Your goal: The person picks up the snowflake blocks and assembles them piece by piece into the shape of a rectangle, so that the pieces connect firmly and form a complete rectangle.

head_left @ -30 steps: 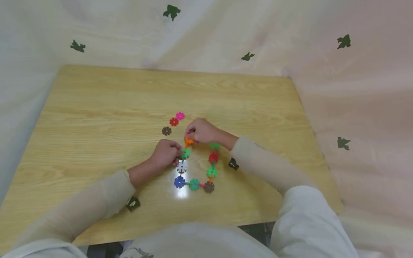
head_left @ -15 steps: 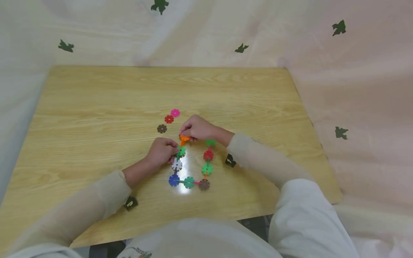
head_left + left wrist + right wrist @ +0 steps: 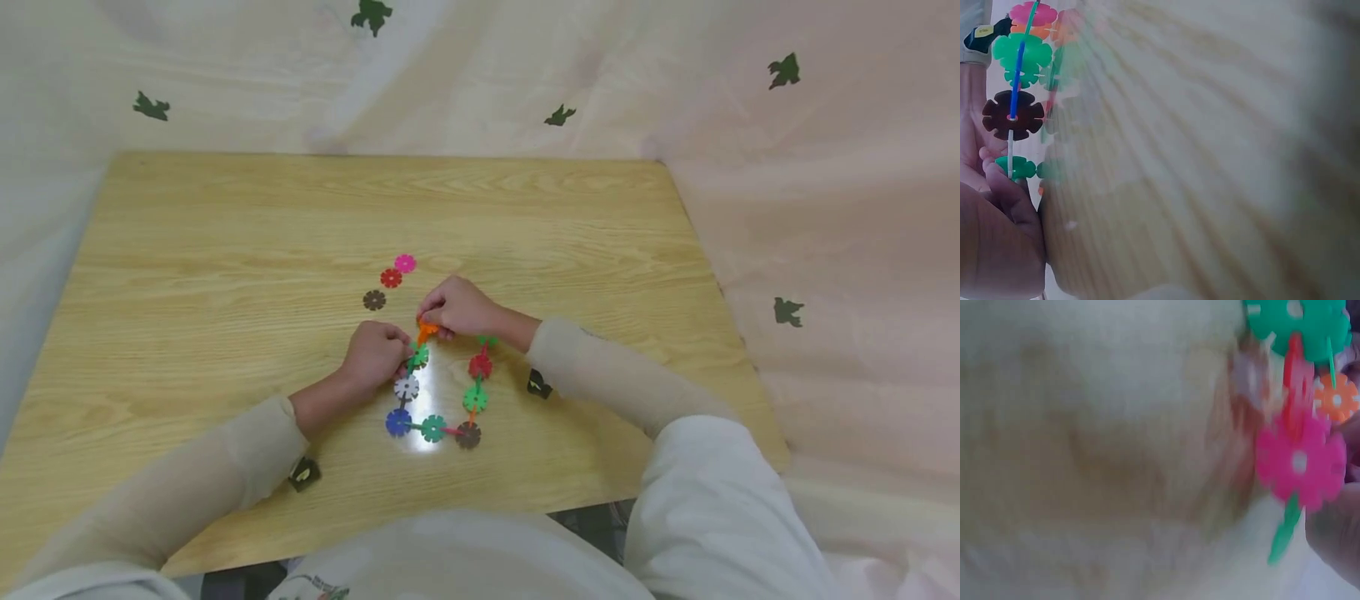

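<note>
My left hand (image 3: 375,354) pinches a green snowflake disc (image 3: 418,357) at the left arm of a linked chain of notched plastic discs. Just beyond it, my right hand (image 3: 461,307) grips an orange disc (image 3: 427,327), which stands tilted against the green one; whether their notches are joined cannot be told. From the green disc the chain runs through a white disc (image 3: 407,387), a blue disc (image 3: 398,422) and a brown disc (image 3: 468,435), then up the right side past a red disc (image 3: 480,366). In the right wrist view a pink disc (image 3: 1299,461) hangs near the thumb.
Three loose discs, brown (image 3: 374,300), red (image 3: 391,277) and pink (image 3: 405,263), lie in a slanting row beyond the hands. The wooden table (image 3: 225,217) is bordered by a pale curtain (image 3: 465,75) with dark green bird shapes.
The head view has shifted slightly. My right hand has come a little nearer my body with the orange disc, and the chain has slid slightly left. Both hands keep their grip.
</note>
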Motion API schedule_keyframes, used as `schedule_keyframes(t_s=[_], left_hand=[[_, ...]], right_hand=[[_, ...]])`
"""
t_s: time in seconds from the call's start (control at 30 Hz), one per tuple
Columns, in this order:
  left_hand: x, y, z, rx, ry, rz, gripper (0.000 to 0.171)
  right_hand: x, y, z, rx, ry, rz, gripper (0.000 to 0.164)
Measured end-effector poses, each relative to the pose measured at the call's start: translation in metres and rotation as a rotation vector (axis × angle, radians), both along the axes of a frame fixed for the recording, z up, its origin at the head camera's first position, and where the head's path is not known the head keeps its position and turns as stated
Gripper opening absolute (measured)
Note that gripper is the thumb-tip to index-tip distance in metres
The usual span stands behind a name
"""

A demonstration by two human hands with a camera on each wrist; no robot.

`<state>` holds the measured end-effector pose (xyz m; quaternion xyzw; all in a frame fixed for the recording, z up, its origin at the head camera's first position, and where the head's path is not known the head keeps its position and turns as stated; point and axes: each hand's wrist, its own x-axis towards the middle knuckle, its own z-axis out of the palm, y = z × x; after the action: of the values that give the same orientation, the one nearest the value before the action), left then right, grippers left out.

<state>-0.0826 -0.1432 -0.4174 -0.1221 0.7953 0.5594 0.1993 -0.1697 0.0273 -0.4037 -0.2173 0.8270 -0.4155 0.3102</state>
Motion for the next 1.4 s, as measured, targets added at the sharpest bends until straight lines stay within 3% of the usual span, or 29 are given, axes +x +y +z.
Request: schedule_keyframes(t_s=[0.17, 0.37, 0.5, 0.77, 0.97, 1.13, 1.27, 1.4], left_hand=[[0.000, -0.003, -0.002, -0.001, 0.005, 0.007, 0.015], [0.002, -0.008, -0.005, 0.032, -0.005, 0.006, 0.016], [0.003, -0.011, -0.006, 0.098, -0.011, 0.038, 0.016], [0.005, -0.017, -0.002, 0.204, -0.022, 0.063, 0.018], [0.017, -0.025, 0.004, 0.158, 0.015, -0.004, 0.018], [0.024, -0.034, 0.005, 0.036, 0.061, -0.099, 0.019], [0.015, -0.044, 0.008, -0.005, 0.047, -0.102, 0.026], [-0.004, -0.053, 0.007, 0.054, -0.008, -0.035, 0.025]], right_hand=[[0.001, -0.006, -0.001, 0.020, -0.024, -0.015, 0.015], [-0.002, -0.008, -0.003, 0.063, 0.024, 0.076, 0.019], [-0.012, -0.008, -0.002, 0.084, 0.057, 0.137, 0.027], [-0.045, -0.007, 0.010, 0.088, 0.028, 0.031, 0.024], [-0.055, -0.028, 0.013, 0.152, 0.214, 0.147, 0.026], [-0.059, -0.055, 0.008, 0.325, 0.428, 0.313, 0.033], [-0.059, -0.062, 0.005, 0.446, 0.494, 0.336, 0.030], [-0.054, -0.059, 0.004, 0.392, 0.492, 0.336, 0.014]])
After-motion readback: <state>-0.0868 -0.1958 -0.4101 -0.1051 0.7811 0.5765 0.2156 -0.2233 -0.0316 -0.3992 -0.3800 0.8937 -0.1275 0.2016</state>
